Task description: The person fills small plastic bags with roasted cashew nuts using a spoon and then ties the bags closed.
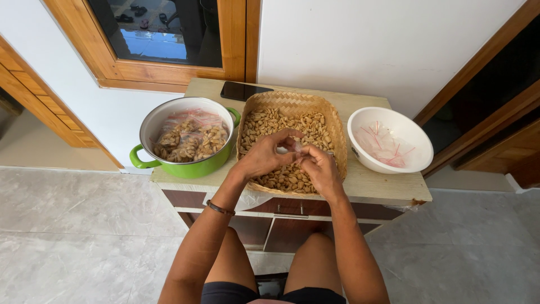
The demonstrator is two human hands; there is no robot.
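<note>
While both hands met over the basket, a small clear bag sat right between them. The left hand pinched the bag from its left side, with the thumb and first fingers closed on its edge. The right hand held it from the right side, and its fingers were closed on the bag too. Both hands were just as near to the bag, because both were touching it. The bag was tiny and partly hidden by the fingers, so I could not tell which way its long side ran.

Under the hands lay the peanuts, heaped loose in the basket. The bag hung just above them, near the middle of the basket.

Both arms reached forward from the knees and bent in toward each other. The left wrist wore a dark band.

To the left stood a green pot with filled bags inside. To the right stood a white bowl with empty bags. A dark phone lay behind the basket on the surface.
</note>
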